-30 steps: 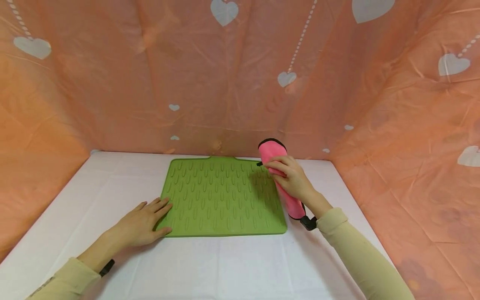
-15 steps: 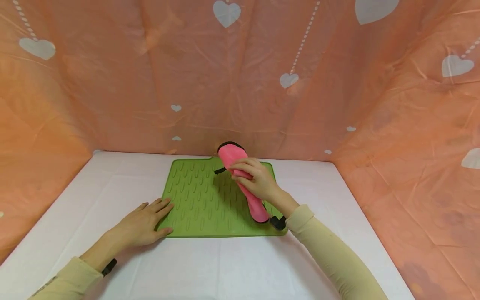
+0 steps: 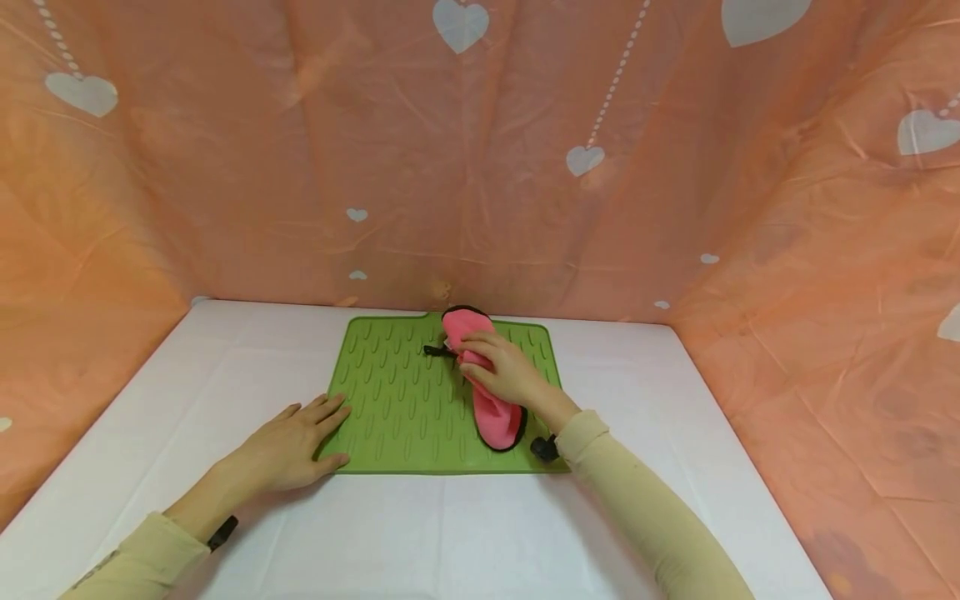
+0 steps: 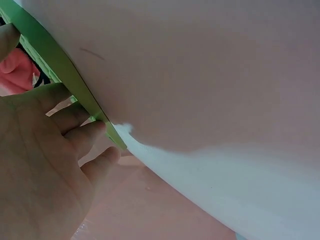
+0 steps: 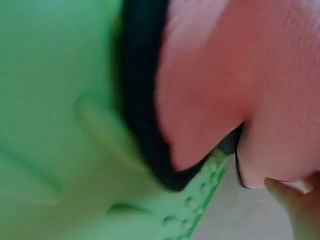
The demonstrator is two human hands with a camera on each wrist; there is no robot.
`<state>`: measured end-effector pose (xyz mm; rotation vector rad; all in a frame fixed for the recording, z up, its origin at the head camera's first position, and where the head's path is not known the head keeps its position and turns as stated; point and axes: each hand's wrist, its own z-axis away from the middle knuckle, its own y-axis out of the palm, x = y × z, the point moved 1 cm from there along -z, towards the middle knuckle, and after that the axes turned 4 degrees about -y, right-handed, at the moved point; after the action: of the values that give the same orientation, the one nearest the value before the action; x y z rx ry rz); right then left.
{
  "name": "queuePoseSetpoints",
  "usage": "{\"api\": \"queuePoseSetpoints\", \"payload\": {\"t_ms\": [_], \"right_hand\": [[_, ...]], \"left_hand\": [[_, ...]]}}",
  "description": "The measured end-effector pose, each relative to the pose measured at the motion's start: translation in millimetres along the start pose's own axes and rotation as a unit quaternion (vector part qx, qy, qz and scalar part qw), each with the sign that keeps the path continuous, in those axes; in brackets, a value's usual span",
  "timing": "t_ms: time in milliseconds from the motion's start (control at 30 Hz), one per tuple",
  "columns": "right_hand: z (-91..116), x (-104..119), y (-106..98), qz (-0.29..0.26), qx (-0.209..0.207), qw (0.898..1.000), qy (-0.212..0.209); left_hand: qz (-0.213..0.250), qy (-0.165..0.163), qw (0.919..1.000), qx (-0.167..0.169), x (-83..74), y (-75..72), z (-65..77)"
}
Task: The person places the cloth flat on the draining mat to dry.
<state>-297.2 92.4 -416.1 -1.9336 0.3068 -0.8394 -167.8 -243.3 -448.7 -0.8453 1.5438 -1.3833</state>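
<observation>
Passable along near edge of table [image 3: 420, 533], between left sleeve [image 3: 142, 554] and right sleeve [image 3: 645, 508]. Passable over far left corner of green mat [image 3: 375, 358]. Obstructed at mat's left edge, toward near corner, by left hand [image 3: 281, 450]. Obstructed right of mat's centre by pink fabric piece [image 3: 495, 421] with black strap [image 3: 437, 351], gripped by right hand [image 3: 504, 368]. Obstructed at mat's near right corner by black wrist device [image 3: 545, 449]. Closed off behind table's far edge by orange curtain [image 3: 450, 167].

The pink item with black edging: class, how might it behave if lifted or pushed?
The pink item probably flexes, since it creases near the right hand. Its matte, fabric-like surface suggests it won't be very slippery. The ridged green mat beneath might add drag during pushing.
</observation>
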Motion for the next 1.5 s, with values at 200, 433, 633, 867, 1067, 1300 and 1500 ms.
{"api": "queuePoseSetpoints", "payload": {"t_ms": [200, 433, 633, 867, 1067, 1300, 1500], "right_hand": [[6.0, -14.7, 0.4, 0.023, 0.067, 0.996, 0.058], [8.3, -20.9, -1.0, 0.034, 0.13, 0.987, 0.09], [9.5, -22.6, -3.7, 0.022, 0.123, 0.989, 0.081], [15.3, -26.0, -9.2, -0.019, 0.08, 0.994, 0.069], [18.1, -28.6, -19.5, -0.064, 0.016, 0.995, 0.077], [16.3, -45.9, -23.5, -0.085, -0.095, 0.987, 0.095], [15.0, -61.8, -21.5, -0.14, -0.136, 0.972, 0.129]], "left_hand": [[-0.003, 0.001, 1.0, -0.004, -2.5, -0.1, -1.1], [-0.002, 0.0, 1.0, -0.007, -2.8, -1.6, -2.9], [0.011, -0.001, 0.9999, 0.005, -0.8, -7.6, -3.9], [0.024, 0.019, 0.9995, -0.009, -2.5, -18.7, -16.3], [0.076, 0.016, 0.9956, -0.052, -3.5, -31.3, -47.5], [0.189, -0.02, 0.978, -0.085, -12.5, -37.6, -94.4], [0.247, -0.028, 0.9624, -0.109, -24.7, -35.5, -130.7]]}}
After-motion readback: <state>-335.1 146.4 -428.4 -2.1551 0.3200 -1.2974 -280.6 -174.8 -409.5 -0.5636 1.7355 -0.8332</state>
